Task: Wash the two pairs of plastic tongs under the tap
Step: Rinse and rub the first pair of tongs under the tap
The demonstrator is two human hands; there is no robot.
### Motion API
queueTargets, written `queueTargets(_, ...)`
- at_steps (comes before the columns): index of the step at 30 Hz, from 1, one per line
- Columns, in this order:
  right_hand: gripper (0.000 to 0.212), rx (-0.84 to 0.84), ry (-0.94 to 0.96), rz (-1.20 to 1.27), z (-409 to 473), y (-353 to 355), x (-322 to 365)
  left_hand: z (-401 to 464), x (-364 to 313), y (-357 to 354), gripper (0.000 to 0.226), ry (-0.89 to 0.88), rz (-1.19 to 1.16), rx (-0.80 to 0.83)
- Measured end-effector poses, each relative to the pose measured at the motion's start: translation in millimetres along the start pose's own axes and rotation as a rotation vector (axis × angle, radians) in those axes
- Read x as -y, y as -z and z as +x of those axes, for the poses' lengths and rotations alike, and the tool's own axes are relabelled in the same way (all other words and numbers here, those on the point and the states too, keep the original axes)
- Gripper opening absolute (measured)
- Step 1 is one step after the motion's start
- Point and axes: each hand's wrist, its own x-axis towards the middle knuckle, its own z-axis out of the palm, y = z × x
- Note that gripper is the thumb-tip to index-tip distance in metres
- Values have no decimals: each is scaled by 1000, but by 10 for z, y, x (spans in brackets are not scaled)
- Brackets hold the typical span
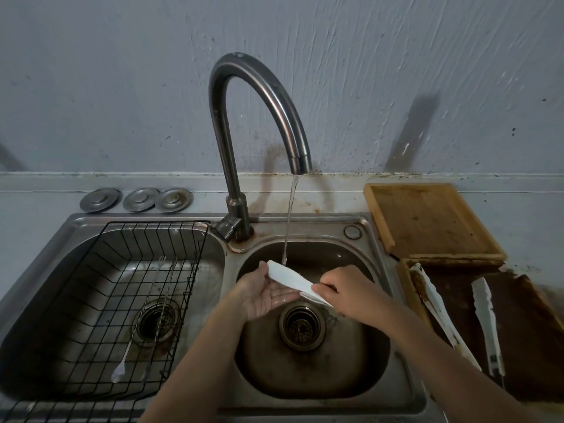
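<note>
Two hands, left hand [265,293] and right hand [351,293], hold one white tongs [291,277].

Two bare forearms come into view from the lower edge, and no sleeve covers either of them up to where the frame cuts them off. The left hand [262,293] and the right hand [345,293] wear no gloves. No ring shows on any visible finger, and no watch, band or bracelet shows at either wrist. The left palm looks wet and shiny. The nails that show on the right hand are short and unpainted.
</note>
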Motion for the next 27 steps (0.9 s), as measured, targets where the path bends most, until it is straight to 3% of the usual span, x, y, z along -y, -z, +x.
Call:
queueTargets(7, 31, 39, 45, 1, -58, 76, -80, -79, -2, -8, 25, 5, 154, 146)
queueTargets(11, 33, 7, 108, 16, -101, 108, -113, -105, -168, 63, 49, 4, 194, 77)
queueTargets(13, 28, 15, 131, -12, -119, 136, -141, -119, -210, 97, 43, -34, 253, 4)
queueTargets(21, 28, -153, 292, -599, -158, 113, -119, -29, -188, -81, 27, -183, 225, -84)
queueTargets(23, 22, -239, 299, -644, -188, 135, -65, -28, -200, -162, 20, -247, 159, -78)
queueTargets(25, 9, -487, 370, -549, -220, 168, -108, -44, -228, -222, 16, -305, 91, -35)
queueTargets(27, 20, -706, 380, -408, -227, 165, -180, -67, -257, -263, 22, -355, 48, 6)
